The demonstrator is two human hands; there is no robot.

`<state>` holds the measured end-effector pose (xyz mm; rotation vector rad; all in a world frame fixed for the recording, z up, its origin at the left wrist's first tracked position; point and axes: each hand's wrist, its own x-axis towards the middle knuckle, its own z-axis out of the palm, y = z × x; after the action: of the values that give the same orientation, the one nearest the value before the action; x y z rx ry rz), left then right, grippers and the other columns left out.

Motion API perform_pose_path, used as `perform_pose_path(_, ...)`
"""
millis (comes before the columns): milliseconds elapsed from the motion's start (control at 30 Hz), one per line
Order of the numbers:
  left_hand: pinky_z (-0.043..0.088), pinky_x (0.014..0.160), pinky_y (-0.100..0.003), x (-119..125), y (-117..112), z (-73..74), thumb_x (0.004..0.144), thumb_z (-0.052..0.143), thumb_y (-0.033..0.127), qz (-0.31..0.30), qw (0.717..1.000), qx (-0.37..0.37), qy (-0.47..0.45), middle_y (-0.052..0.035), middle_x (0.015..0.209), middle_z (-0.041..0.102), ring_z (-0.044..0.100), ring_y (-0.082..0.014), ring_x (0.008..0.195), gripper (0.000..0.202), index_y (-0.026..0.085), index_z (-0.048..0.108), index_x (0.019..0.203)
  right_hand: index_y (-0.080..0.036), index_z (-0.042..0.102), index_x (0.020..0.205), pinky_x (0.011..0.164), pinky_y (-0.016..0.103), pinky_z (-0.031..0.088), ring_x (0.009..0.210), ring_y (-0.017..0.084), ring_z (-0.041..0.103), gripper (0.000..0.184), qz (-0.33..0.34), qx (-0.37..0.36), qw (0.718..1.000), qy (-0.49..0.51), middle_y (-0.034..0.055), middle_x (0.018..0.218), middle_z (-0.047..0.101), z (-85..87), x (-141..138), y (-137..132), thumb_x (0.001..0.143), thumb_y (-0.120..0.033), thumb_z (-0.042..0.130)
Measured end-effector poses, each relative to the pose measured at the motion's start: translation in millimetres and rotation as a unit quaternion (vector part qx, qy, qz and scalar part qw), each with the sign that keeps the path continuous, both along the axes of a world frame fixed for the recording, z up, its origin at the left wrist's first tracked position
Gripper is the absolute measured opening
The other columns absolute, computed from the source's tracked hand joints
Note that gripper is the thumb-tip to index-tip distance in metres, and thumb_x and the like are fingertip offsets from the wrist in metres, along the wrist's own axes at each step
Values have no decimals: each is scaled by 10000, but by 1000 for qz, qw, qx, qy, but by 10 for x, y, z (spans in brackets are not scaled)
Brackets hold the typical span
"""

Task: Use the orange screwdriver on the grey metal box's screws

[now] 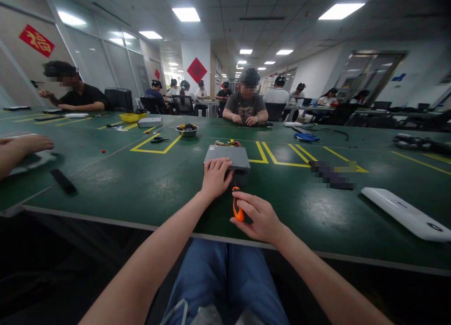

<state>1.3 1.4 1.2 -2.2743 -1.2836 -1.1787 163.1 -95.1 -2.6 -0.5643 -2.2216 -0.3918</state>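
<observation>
A gray box (pixel 237 155) is sitting on the counter (pixel 169 189) partly beneath the left hand (pixel 215 177), which is resting unclenched over its near edge, while the right hand (pixel 260 214) is grasping an orange screwdriver (pixel 237 209) just before it.

the grey box (pixel 220 152) blocks the way ahead, while green tabletop (pixel 141 184) lies open to its left

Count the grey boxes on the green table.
2: one box under the left hand, a second box farther back on the left, beside the yellow tray. Others may be hidden.
</observation>
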Motion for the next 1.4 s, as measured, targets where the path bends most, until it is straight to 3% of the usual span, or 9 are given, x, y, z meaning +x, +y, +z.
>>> perform_pose_path(200,274,994,-390,0,-6,10,850,480,269,-1,1000,-5,4,-30,1210,563,464,-203,1132,227,248,534,1070,-167,480,1182,792,362,517,1034,246,571,365,-10,-12,999,-50,173,1176,528,67,-4,-22,847,-309,507)
perform_pose_path(433,260,1010,-394,4,-6,4,850,476,267,-5,1000,-9,0,-29,1214,561,453,-203,1145,232,244,530,1075,-174,424,1138,737,350,542,990,236,600,373,8,-11,1000,18,168,1133,569,-11,9,-2,817,-300,568)
perform_pose_path(667,262,1006,-385,-4,-2,2,849,482,265,-5,1000,-3,-4,-21,1207,564,456,-197,1137,226,247,527,1070,-176,453,1199,787,356,526,1042,240,568,360,-2,-37,997,-63,176,1205,495,55,-11,-33,866,-309,480)
perform_pose_path(867,262,1003,-385,-2,3,-6,845,489,267,-4,1000,-3,-3,-21,1209,563,460,-196,1133,233,250,527,1075,-178,419,1090,726,346,540,974,235,604,341,4,-22,999,30,171,1131,561,1,3,2,814,-308,572)
perform_pose_path(1100,258,1007,-388,0,3,1,845,488,273,-1,1000,-8,-1,-23,1222,558,458,-199,1141,239,253,528,1081,-173,462,1175,754,347,530,997,238,593,353,-4,-35,999,-29,170,1170,532,55,4,-32,849,-306,495)
perform_pose_path(1300,267,998,-390,4,-12,13,851,480,277,4,1000,-15,1,-26,1219,561,463,-202,1132,234,252,533,1078,-179,459,1112,757,344,538,995,233,597,326,1,-17,999,40,151,1108,566,22,16,-16,823,-298,553)
perform_pose_path(1400,265,1000,-385,5,-12,11,849,484,272,2,1000,-12,-1,-21,1219,562,462,-197,1132,232,250,532,1075,-166,451,1137,782,356,535,1025,241,584,369,5,-44,999,14,163,1134,550,33,12,-27,831,-351,539)
